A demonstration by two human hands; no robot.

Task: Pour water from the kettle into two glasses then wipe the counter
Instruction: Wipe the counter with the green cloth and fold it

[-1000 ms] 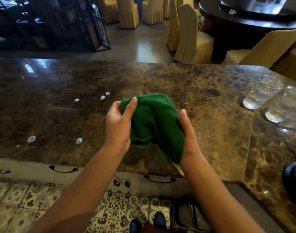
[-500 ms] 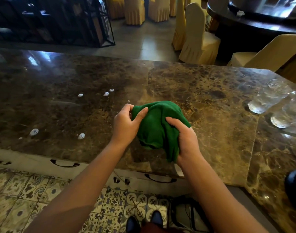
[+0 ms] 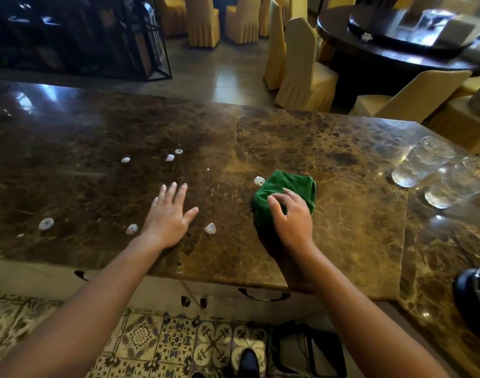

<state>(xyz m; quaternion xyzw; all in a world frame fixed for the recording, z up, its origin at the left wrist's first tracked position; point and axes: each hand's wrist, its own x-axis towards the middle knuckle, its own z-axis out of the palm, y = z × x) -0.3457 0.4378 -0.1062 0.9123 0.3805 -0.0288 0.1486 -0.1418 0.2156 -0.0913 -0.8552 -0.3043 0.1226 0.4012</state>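
Note:
A bunched green cloth (image 3: 288,186) lies on the brown marble counter (image 3: 342,241), and my right hand (image 3: 292,218) presses down on its near side. My left hand (image 3: 169,214) rests flat on the counter to the left, fingers spread, holding nothing. Several white foam blobs dot the counter: one blob (image 3: 259,181) touches the cloth's far left edge, another (image 3: 210,228) lies between my hands. Two glasses (image 3: 421,162) (image 3: 457,184) with water stand at the right. The dark kettle (image 3: 476,298) is cut off at the right edge.
More foam spots (image 3: 170,157) (image 3: 46,224) sit to the left of my left hand. Beyond the counter stand yellow covered chairs (image 3: 301,69) and a dark round table (image 3: 397,50). The counter's near edge runs above a patterned tile floor (image 3: 179,342).
The cloth was held up in both hands and has come down onto the counter. My left hand has let go and moved left onto the marble. My right hand stays on the cloth.

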